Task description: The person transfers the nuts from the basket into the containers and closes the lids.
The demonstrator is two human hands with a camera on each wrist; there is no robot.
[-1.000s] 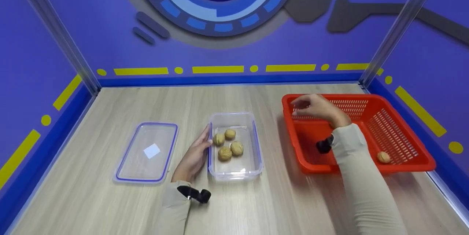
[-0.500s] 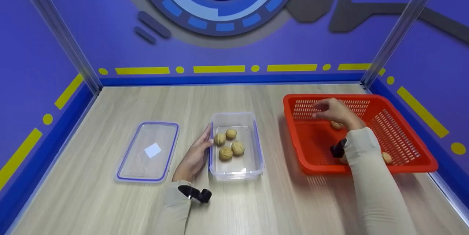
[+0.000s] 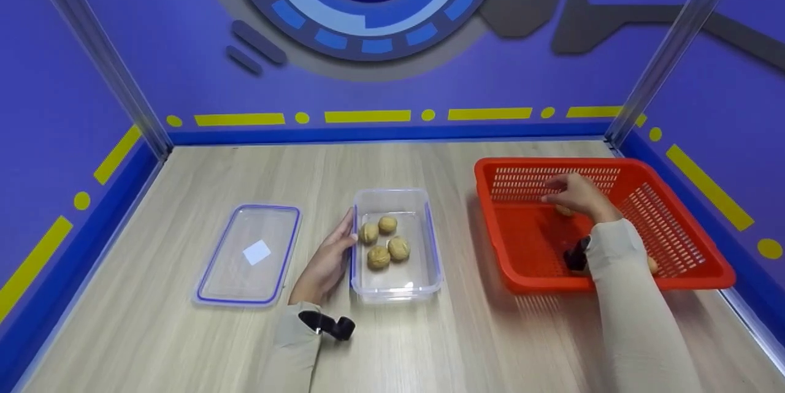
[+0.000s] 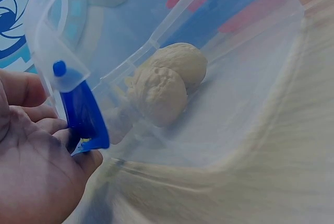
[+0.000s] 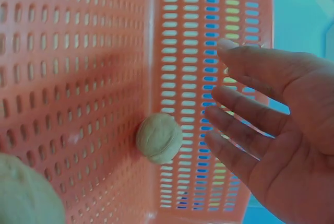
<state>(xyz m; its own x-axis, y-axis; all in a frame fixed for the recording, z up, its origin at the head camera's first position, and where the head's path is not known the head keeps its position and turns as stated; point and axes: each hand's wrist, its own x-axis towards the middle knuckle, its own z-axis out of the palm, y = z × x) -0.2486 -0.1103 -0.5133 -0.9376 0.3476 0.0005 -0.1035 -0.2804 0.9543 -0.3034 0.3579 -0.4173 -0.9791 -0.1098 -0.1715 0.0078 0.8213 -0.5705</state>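
The left hand (image 3: pixel 326 264) grips the clear container (image 3: pixel 395 292) at 9 o'clock; the right hand (image 3: pixel 581 198), fingers parted and loosely bent, has 1 walnut (image 5: pixel 159 138) at 8 o'clock in its wrist view.

Looks like a staged work booth — closed in on three sides by purple-blue panels (image 3: pixel 392 94) with a sci-fi circle motif (image 3: pixel 368 25), joined at metal corner posts (image 3: pixel 98 54), around a wood-grain tabletop (image 3: pixel 478 344).

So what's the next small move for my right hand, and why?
Probably lower the right hand onto the walnut at the far side of the red plastic basket: that hand holds nothing, and this walnut lies close by.
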